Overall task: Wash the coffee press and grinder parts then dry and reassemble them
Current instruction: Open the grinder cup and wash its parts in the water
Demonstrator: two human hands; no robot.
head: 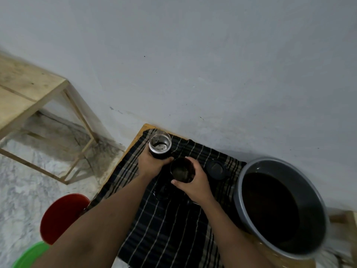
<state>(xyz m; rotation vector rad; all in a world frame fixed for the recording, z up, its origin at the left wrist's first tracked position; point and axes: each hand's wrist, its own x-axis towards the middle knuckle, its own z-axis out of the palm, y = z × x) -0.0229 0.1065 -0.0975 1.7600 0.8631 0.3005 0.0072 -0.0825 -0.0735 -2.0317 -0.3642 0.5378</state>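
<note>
Likely steadying both pieces over the striped cloth (164, 229) for fitting together, the left grip (152, 164) curls round the dark base of the clear, dark-flecked glass jar (160, 145), while the right grip (195, 182), just beside it, wraps a dark cup-shaped part (182, 170), with the grey basin (280, 165) farther right.

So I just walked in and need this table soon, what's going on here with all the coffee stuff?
A person is working over a striped cloth spread on the table. Their left hand holds a clear jar with a dark base, and their right hand holds a dark cup-shaped part right beside it. A round dark lid and another dark piece lie on the cloth. A grey basin of dark water stands to the right. Nothing is reassembled yet.
</note>
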